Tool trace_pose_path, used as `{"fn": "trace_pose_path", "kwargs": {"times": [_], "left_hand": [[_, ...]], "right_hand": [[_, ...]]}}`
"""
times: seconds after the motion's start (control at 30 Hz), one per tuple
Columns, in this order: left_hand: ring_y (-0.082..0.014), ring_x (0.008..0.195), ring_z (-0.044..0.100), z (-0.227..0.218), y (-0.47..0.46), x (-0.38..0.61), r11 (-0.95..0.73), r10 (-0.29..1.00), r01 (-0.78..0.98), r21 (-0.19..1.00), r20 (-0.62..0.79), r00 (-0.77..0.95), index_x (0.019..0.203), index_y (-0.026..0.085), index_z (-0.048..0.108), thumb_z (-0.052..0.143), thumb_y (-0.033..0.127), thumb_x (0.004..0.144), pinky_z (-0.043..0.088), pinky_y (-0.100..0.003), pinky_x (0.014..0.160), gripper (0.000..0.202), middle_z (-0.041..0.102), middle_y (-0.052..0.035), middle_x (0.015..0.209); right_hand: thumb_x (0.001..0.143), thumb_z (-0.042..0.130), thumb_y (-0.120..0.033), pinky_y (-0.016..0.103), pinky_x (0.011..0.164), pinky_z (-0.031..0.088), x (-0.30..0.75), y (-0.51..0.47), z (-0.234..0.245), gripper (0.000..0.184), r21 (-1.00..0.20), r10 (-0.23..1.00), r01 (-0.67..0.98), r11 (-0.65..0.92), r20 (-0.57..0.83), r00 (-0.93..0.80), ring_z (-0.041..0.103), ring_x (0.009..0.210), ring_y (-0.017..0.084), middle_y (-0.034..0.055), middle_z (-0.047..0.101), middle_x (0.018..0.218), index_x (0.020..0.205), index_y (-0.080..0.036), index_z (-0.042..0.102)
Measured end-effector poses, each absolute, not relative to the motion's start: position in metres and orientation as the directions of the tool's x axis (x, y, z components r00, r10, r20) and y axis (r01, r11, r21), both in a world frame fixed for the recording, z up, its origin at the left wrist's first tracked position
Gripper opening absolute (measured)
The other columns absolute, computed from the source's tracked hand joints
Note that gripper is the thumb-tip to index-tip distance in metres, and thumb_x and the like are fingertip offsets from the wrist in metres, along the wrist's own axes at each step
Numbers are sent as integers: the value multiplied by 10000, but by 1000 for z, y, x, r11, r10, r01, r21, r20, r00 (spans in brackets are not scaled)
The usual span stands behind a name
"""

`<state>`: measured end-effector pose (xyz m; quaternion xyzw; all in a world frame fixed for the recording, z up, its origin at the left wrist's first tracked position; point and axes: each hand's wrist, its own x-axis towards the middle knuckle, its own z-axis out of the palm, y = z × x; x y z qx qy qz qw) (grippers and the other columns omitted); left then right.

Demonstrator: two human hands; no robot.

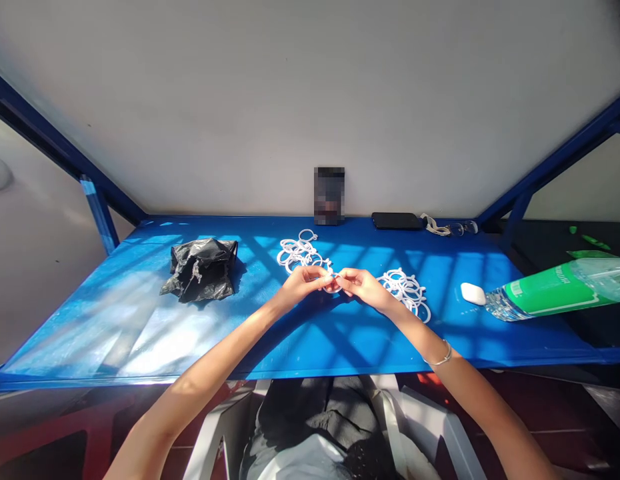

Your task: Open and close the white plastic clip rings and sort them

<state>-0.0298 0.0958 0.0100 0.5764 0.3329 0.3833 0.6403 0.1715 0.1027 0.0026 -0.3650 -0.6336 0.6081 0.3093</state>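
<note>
In the head view, my left hand [305, 283] and my right hand [364, 287] meet over the middle of the table. Both pinch one white curtain ring [333, 289] between thumb and fingers; my fingertips cover part of it. Just beyond my left hand lies a loose heap of white curtain rings [296, 252], each with a small eyelet. A second heap of the same rings [406, 288] lies to the right, close beside my right hand and wrist.
The blue table [270, 353] meets a pale wall. A crumpled black plastic bag [203, 267] sits left. At the back are an upright pixelated dark object [329, 195], a black phone [396, 221] and eyeglasses [457, 229]. A white case [473, 293] and green-labelled bottle [555, 290] lie right.
</note>
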Motion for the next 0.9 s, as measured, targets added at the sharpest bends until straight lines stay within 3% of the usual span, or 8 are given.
{"fn": "trace_pose_path", "kwargs": {"times": [0.13, 0.3, 0.4, 0.5, 0.6, 0.9], "left_hand": [[-128, 635, 562, 7, 97, -30, 165, 846, -235, 958, -15, 532, 711, 138, 655, 764, 546, 765, 453, -262, 674, 425, 559, 7, 562], [-97, 568, 487, 4, 99, -31, 102, 847, -167, 981, 2, 531, 747, 123, 689, 756, 554, 771, 373, -252, 585, 436, 632, -26, 643], [-116, 619, 515, 3, 97, -29, 156, 820, -192, 969, -19, 572, 744, 127, 683, 767, 556, 756, 397, -267, 614, 437, 626, -37, 674], [-127, 634, 520, 3, 94, -24, 269, 797, -256, 928, -66, 600, 711, 145, 628, 798, 582, 700, 444, -293, 642, 469, 607, -41, 698], [-111, 585, 468, 2, 93, -20, 309, 790, -294, 904, -73, 608, 642, 165, 532, 817, 615, 648, 433, -288, 591, 533, 526, -16, 644], [-100, 567, 395, 1, 92, -18, 248, 794, -291, 924, -21, 608, 619, 181, 444, 767, 657, 664, 385, -293, 558, 577, 419, 4, 626]], "right_hand": [[759, 751, -651, 250, 518, 303, 173, 101, 7, 510, -998, 814, 3, -69, -58, -578, 392, 571, 92, -21, 523, 672, 775, -158, 625], [767, 757, -627, 259, 508, 310, 172, 99, 10, 483, -976, 770, -45, -213, -139, -623, 406, 585, 103, 14, 570, 746, 822, -164, 631], [770, 734, -643, 275, 498, 281, 169, 96, 9, 473, -957, 759, -82, -277, -166, -629, 342, 553, 114, -18, 449, 637, 760, -194, 582], [738, 757, -639, 274, 490, 239, 162, 92, 5, 515, -944, 771, -145, -298, -148, -620, 237, 522, 101, -54, 319, 593, 678, -215, 469], [704, 781, -626, 270, 495, 243, 157, 90, 1, 561, -922, 787, -221, -318, -127, -603, 218, 517, 97, -63, 296, 575, 662, -219, 396], [720, 793, -576, 264, 496, 259, 152, 88, -6, 524, -887, 802, -331, -320, -68, -593, 235, 498, 94, -66, 284, 548, 665, -213, 419]]}}
